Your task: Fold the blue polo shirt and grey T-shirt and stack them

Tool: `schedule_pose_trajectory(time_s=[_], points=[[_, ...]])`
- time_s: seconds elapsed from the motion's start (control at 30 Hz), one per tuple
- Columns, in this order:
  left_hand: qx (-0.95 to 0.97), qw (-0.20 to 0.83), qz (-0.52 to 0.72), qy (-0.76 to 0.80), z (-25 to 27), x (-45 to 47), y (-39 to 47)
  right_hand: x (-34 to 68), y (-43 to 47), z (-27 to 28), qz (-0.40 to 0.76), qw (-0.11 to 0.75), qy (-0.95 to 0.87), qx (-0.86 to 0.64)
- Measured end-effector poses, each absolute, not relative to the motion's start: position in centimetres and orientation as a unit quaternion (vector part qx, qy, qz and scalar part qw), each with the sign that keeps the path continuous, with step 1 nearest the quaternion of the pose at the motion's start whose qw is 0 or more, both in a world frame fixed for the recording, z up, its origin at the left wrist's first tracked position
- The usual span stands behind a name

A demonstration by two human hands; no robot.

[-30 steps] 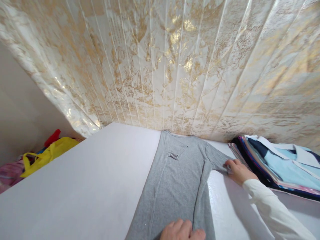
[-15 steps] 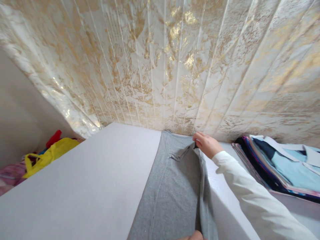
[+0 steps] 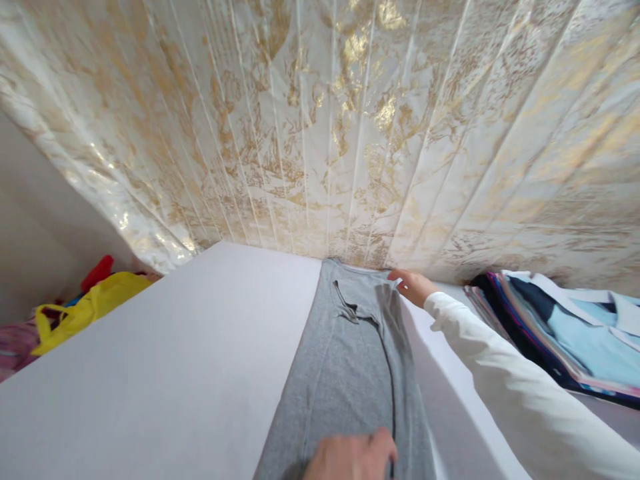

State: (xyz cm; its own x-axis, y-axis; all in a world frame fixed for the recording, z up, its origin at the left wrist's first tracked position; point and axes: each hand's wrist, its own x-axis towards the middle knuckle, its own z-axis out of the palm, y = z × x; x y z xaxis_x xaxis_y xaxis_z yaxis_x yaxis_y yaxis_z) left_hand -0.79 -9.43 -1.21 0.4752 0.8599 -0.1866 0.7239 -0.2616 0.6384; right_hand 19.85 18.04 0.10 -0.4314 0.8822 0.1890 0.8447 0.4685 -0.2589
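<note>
Long grey trousers (image 3: 345,373) lie lengthwise on the white surface, narrowed by a fold. Their waistband end points away from me, and a loose drawstring and creases show just below it. My right hand (image 3: 414,288) is at the far right corner of the waistband, with thumb and fingertips pinched on the cloth. Low in the view, my left hand (image 3: 350,457) lies over the right part of the trousers near their folded edge. It is blurred and cut off by the frame, so its fingers are mostly hidden.
A stack of folded clothes (image 3: 565,333), light blue on top, lies at the right. Beyond the left edge of the white surface (image 3: 190,360) are a yellow cloth item (image 3: 100,307) and other coloured fabrics. A gold-patterned curtain (image 3: 310,133) hangs behind.
The right side of the trousers, lifted before, now lies flatter over the rest. My left hand has come further into view, up and to the left. My right hand stays at the corner.
</note>
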Motion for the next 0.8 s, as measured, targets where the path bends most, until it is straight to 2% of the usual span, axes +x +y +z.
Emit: schedule_pose_trajectory(time_s=[0.1,0.17,0.3,0.43,0.67,0.8], points=[[0.813,0.156,0.110,0.550,2.2,-2.4,-3.5,19.8,17.2,-1.8,0.091,0.185,-0.839,-0.504],[0.821,0.111,0.119,0.548,3.6,-2.7,1.0,19.9,16.9,-2.7,0.100,0.211,-0.831,-0.505],[0.833,0.078,0.091,0.541,3.2,-0.9,7.9,21.2,17.9,-3.5,0.097,0.252,-0.794,-0.544],[0.844,0.069,0.064,0.528,2.0,0.5,10.1,22.9,19.9,-3.4,0.100,0.269,-0.765,-0.576],[0.753,0.027,0.046,0.656,2.9,-2.8,15.1,22.3,22.6,-3.2,0.101,0.250,-0.778,-0.567],[0.724,0.036,0.015,0.689,2.0,-3.2,17.7,21.0,23.6,-3.3,0.088,0.226,-0.798,-0.552]])
